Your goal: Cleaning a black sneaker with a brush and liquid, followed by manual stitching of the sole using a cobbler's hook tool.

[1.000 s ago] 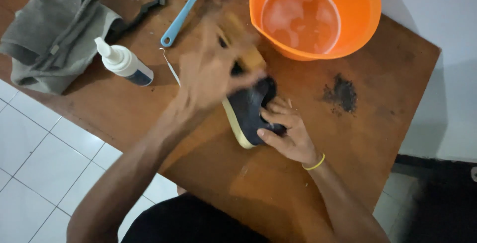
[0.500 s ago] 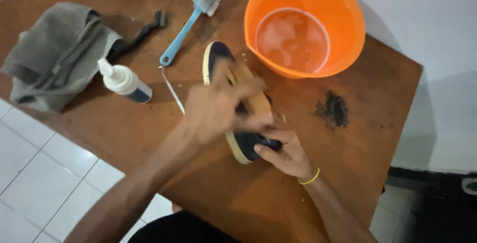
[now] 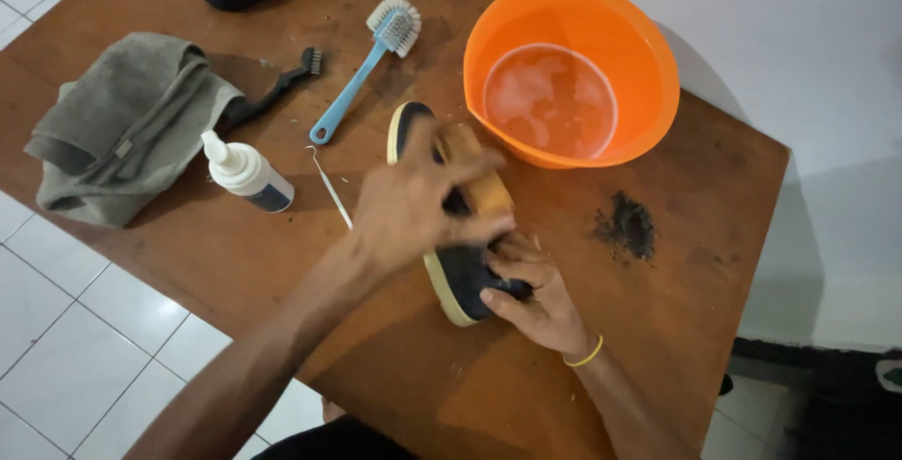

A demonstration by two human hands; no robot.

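White floor tiles [image 3: 66,328] show beside a brown wooden tabletop [image 3: 395,366]. Nearest, the right hand [image 3: 536,296] with a yellow band on the wrist grips the near end of a dark shoe with a pale yellow sole [image 3: 460,277] — its fingers are closed around it. The shoe lies on its side near the tabletop middle. The left hand [image 3: 413,206] is closed on a light wooden brush [image 3: 474,178] pressed against the shoe. Left of it lies a white squeeze bottle [image 3: 246,173] and a grey folded cloth [image 3: 127,126]. Farther away — a blue long-handled brush [image 3: 362,75], a small black brush [image 3: 272,92], and an orange plastic basin with water [image 3: 568,70].
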